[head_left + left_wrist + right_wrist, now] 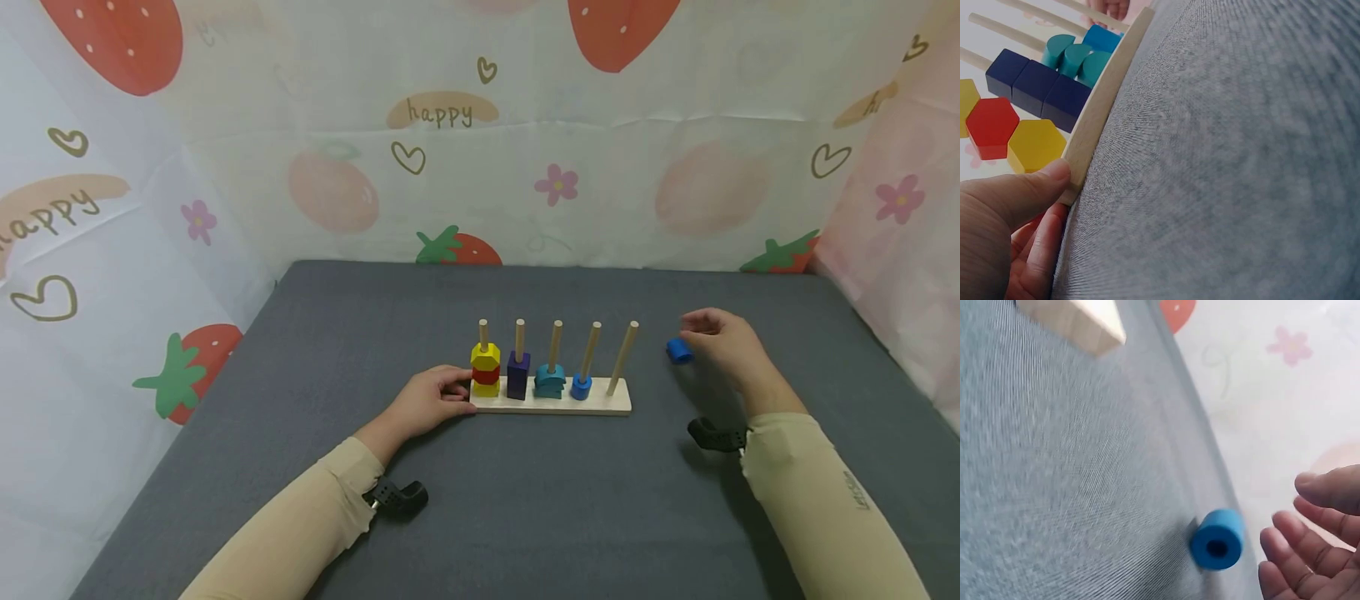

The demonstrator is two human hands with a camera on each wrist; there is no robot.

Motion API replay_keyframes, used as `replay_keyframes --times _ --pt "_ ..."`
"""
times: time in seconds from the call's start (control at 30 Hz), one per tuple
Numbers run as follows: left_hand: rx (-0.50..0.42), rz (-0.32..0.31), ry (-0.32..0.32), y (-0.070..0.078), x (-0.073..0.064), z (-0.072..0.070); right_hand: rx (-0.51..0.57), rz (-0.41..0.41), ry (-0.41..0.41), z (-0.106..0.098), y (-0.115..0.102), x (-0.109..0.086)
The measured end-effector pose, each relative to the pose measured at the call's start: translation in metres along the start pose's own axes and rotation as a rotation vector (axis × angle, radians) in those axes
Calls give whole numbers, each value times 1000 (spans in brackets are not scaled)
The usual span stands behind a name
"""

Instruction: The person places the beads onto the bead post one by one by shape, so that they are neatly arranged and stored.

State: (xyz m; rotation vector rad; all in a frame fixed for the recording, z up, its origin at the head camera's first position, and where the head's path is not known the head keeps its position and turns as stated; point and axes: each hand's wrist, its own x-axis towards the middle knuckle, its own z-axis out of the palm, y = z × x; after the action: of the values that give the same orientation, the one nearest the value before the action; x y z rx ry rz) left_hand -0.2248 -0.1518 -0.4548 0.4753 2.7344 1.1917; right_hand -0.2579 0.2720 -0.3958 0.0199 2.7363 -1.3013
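Observation:
A wooden peg stand (551, 407) with several pegs stands on the table. My left hand (431, 400) pinches its left end, the thumb (1047, 181) on the edge of the base. On the pegs sit yellow hexagon beads (1038, 145) with a red hexagon bead (992, 127) between them, dark blue square beads (1035, 87), teal half-round beads (1075, 59) and a blue round bead (581, 387). The rightmost peg (622, 358) is bare. Right of the stand, a blue cylinder bead (1217, 540) lies on its side, its hole showing. My right hand (723, 346) hovers beside it, fingers loosely bent and apart from it.
Grey cloth covers the table (570, 517). A printed curtain (600, 200) with strawberries and hearts hangs behind the table and along both sides. Each wrist wears a black band, the left one (397, 497) and the right one (716, 435).

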Motion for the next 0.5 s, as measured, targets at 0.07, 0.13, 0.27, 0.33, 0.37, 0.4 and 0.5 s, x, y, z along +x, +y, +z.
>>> replay_keyframes --times 0.07,0.13,0.27,0.33,0.37,0.4,0.5 --pt "0 0 -2 -1 0 0 -21 28 1 1 5 5" --pt "-1 -1 -3 -1 1 0 -50 47 -16 2 9 9" --pt "2 4 -3 -2 1 0 -102 60 -80 6 12 18" --pt "1 10 -4 -1 1 -1 -129 58 -107 8 12 21" --pt "2 12 -6 -2 1 -1 -140 57 -115 9 13 22" --pt "2 10 -7 -2 1 -1 -151 59 -125 10 13 23" --pt "3 5 -8 -2 1 0 -197 40 -156 12 12 25"
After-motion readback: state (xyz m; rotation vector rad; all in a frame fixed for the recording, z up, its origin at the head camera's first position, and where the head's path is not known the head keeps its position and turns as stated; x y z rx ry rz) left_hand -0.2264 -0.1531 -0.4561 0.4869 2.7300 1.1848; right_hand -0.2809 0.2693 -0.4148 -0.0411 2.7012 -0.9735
